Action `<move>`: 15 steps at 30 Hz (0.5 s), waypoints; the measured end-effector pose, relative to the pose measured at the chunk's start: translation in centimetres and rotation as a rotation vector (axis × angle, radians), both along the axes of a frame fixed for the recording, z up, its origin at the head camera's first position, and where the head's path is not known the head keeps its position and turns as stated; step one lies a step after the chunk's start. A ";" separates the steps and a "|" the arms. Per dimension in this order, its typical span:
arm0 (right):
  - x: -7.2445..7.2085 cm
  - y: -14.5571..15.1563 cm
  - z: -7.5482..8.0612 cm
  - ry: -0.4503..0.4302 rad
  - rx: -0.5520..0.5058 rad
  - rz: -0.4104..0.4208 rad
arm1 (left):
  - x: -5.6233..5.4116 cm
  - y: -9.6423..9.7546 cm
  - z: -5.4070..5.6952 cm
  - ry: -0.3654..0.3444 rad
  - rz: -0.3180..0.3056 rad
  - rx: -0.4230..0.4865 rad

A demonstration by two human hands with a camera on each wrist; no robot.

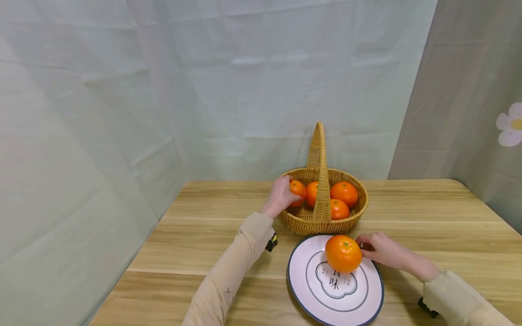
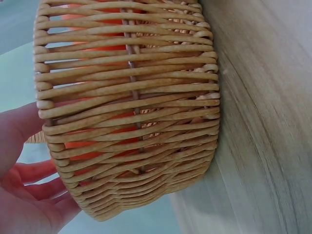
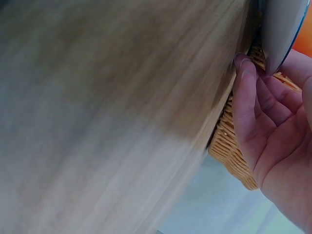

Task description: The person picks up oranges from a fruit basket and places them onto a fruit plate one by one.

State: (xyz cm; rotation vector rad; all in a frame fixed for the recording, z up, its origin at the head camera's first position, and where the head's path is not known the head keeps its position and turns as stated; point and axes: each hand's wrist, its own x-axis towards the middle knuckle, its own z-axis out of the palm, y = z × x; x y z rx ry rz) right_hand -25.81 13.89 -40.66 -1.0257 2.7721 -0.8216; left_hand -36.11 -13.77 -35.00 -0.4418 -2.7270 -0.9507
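Observation:
My left hand (image 1: 281, 194) reaches over the left rim of a wicker basket (image 1: 299, 226) and grips an orange (image 1: 297, 190) inside it, thumb on the near side. In the left wrist view, the woven wall (image 2: 141, 107) hides most of that fruit, and the hand (image 2: 29, 195) shows beside the rim. On a white plate (image 1: 314, 290) with a dark blue edge rests another orange (image 1: 343, 253). Beside that orange, my right hand (image 1: 389, 250) pinches the plate's right rim. The right wrist view has this hand's fingers (image 3: 248, 92) below the plate (image 3: 282, 29).
Several more oranges (image 1: 344, 194) lie in the basket, whose tall arched handle (image 1: 320, 158) rises over the middle. Basket and plate stand close together on a wooden table (image 1: 171, 253). Pale cloth (image 1: 261, 81) hangs behind and to the left.

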 end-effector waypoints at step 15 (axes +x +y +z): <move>-0.1 0.0 -0.1 -0.010 -0.002 0.004 | 0.6 -0.3 0.6 0.024 -0.026 0.010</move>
